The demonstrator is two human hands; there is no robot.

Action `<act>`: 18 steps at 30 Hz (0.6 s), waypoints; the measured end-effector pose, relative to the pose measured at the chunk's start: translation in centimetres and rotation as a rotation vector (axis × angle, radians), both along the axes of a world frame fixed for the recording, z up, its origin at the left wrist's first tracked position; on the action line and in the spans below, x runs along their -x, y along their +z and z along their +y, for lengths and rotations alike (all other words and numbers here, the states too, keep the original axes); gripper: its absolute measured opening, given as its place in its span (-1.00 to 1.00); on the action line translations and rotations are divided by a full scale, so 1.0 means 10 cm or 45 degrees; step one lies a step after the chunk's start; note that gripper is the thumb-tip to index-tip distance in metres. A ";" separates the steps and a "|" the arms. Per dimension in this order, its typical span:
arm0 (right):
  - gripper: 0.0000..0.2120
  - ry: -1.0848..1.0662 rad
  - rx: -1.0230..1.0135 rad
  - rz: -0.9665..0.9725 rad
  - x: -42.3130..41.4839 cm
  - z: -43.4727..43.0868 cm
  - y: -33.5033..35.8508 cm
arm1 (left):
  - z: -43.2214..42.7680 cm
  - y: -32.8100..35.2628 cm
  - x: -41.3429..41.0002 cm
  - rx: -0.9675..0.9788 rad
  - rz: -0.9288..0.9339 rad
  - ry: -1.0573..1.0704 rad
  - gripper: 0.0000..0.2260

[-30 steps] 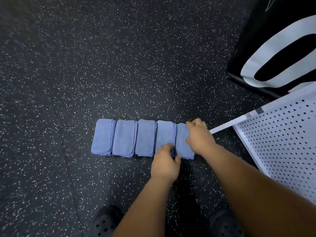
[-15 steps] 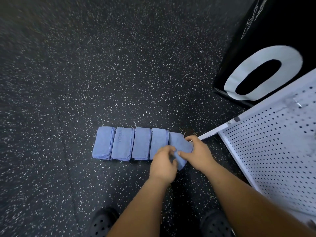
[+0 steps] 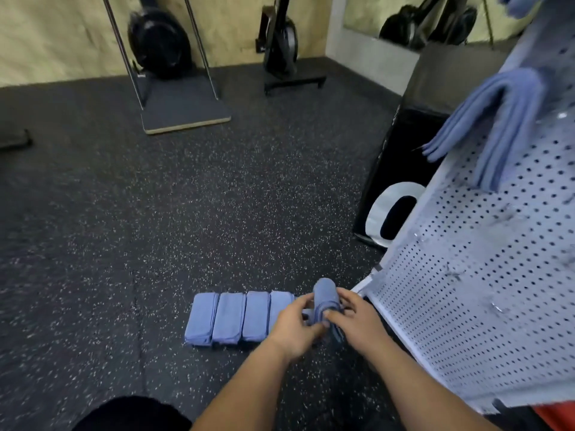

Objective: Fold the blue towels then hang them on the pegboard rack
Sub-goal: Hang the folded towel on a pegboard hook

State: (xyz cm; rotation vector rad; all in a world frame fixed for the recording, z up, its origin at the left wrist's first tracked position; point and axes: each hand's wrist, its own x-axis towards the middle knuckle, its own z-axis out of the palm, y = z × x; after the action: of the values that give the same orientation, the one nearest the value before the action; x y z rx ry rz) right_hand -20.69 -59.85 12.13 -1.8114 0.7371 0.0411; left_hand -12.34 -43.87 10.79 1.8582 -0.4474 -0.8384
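Several folded blue towels [image 3: 228, 317] lie in a row on the speckled black floor. One more folded blue towel [image 3: 324, 298] is lifted off the right end of the row. My left hand [image 3: 294, 328] grips it from the left and my right hand [image 3: 353, 318] grips it from the right, thumb across its front. The white pegboard rack [image 3: 466, 275] stands just to the right of my hands. Folded blue towels [image 3: 501, 119] hang over a peg high on the rack.
A black box with a white oval mark [image 3: 395, 209] stands behind the rack. Gym equipment, a metal frame with a flat board [image 3: 183, 110] and black machines [image 3: 280, 42], lines the far wall. Open floor stretches to the left.
Both hands have picked the rightmost towel up off the floor. The view has tilted up, bringing the rack's hanging towels and the far wall into sight.
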 end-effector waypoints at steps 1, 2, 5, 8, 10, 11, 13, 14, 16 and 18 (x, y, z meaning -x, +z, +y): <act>-0.50 0.006 0.019 -0.021 0.05 0.00 0.12 | -0.01 0.13 0.03 0.011 -0.040 0.003 -0.53; -0.51 0.007 0.045 -0.053 0.10 0.00 0.25 | -0.01 0.26 0.06 0.008 -0.103 0.002 -0.58; -0.52 -0.001 0.124 -0.155 0.18 -0.01 0.51 | -0.04 0.56 0.09 0.008 -0.277 0.008 -0.68; -0.53 -0.028 0.222 -0.250 0.30 -0.01 0.84 | -0.10 0.93 0.16 0.030 -0.417 0.007 -0.74; -0.50 -0.057 0.260 -0.299 0.40 -0.02 1.04 | -0.14 1.16 0.21 0.061 -0.491 -0.006 -0.79; -0.49 -0.064 0.299 -0.317 0.44 -0.03 1.13 | -0.17 1.28 0.24 0.088 -0.507 -0.012 -0.81; -0.52 -0.083 0.387 -0.360 0.53 -0.03 1.33 | -0.22 1.47 0.29 0.121 -0.529 -0.007 -0.82; -0.54 -0.104 0.433 -0.384 0.57 -0.03 1.41 | -0.25 1.55 0.31 0.137 -0.547 -0.007 -0.81; -0.51 -0.153 0.540 -0.421 0.64 -0.05 1.57 | -0.31 1.70 0.36 0.174 -0.583 -0.021 -0.80; -0.53 -0.204 0.643 -0.446 0.71 -0.07 1.71 | -0.37 1.87 0.42 0.218 -0.604 -0.025 -0.80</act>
State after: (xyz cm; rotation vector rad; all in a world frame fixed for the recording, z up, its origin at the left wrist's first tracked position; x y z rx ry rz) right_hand -27.76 -60.56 29.21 -2.1469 0.6732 -0.6023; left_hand -16.55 -47.56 29.48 1.8872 -0.8069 -0.3491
